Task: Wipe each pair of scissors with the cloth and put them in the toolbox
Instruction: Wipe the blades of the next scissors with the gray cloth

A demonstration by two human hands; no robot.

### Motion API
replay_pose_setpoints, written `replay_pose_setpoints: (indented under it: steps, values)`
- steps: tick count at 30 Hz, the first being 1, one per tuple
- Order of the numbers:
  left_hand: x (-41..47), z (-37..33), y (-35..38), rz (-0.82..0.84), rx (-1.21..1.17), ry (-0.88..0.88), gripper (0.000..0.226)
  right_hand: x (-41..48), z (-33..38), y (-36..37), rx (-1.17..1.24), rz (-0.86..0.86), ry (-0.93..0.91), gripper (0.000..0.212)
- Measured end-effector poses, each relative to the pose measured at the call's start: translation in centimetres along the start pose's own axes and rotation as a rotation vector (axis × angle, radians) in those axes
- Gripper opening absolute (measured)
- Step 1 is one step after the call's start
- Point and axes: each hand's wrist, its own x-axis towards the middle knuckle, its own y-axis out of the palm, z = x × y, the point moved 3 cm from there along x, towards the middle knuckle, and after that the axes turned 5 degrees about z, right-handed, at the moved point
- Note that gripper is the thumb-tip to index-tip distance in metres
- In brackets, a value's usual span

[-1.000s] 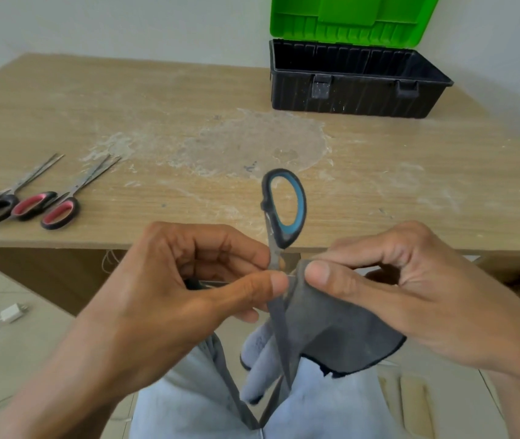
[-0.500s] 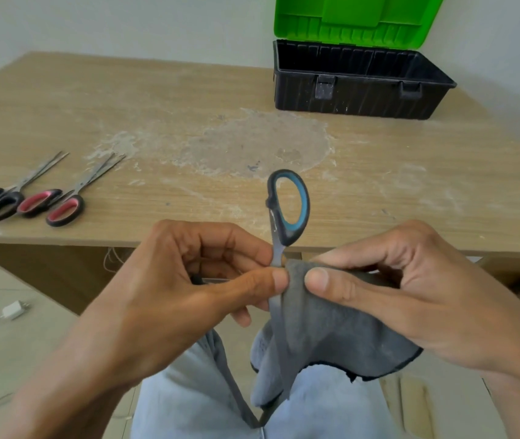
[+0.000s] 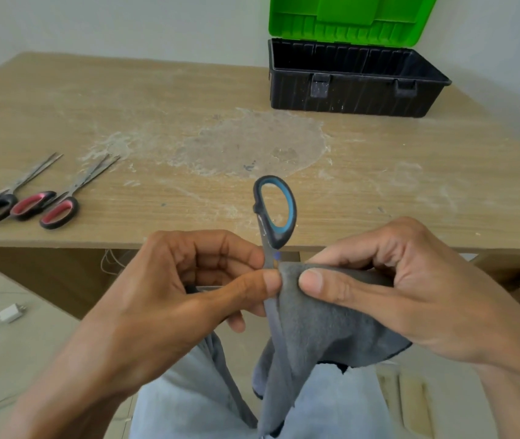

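Two hands wiping blue-handled scissors (image 3: 274,213) with a grey cloth (image 3: 315,324)
Held in the air before the table (image 3: 379,191) edge, handle up, blades down: the left hand (image 3: 170,299) pinches the scissors near the pivot, the right hand (image 3: 395,289) pinches the cloth round the blade. They look light and stiff, the steel likely slick (edges sharp), so the pivot or handle loop seems the safest hold; the cloth is limp. The open toolbox (image 3: 347,93) sits well apart

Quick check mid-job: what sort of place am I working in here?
Probably a plain room used as a makeshift workspace, not a fitted workshop: a stained wooden table by a bare wall, an open toolbox with a green lid on it, and a charger lying on the tiled floor.
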Motion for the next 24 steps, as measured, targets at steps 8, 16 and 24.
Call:
replay_pose_setpoints:
  steps: [8,16,24]
  values:
    - [-0.7,0.7,-1.7,-0.118,-0.010,0.053,0.016,-1.3,-1.4,-1.6,0.061,-0.080,0.048,0.036]
    - [-0.6,0.4,-3.9,-0.457,-0.226,0.209,0.018,-2.0,-1.2,-3.0,0.092,-0.255,0.020,0.027]
    - [0.4,0.5,-1.0,-0.540,-0.350,0.255,0.007,-1.9,-1.1,-2.3,0.083,-0.158,0.019,0.030]
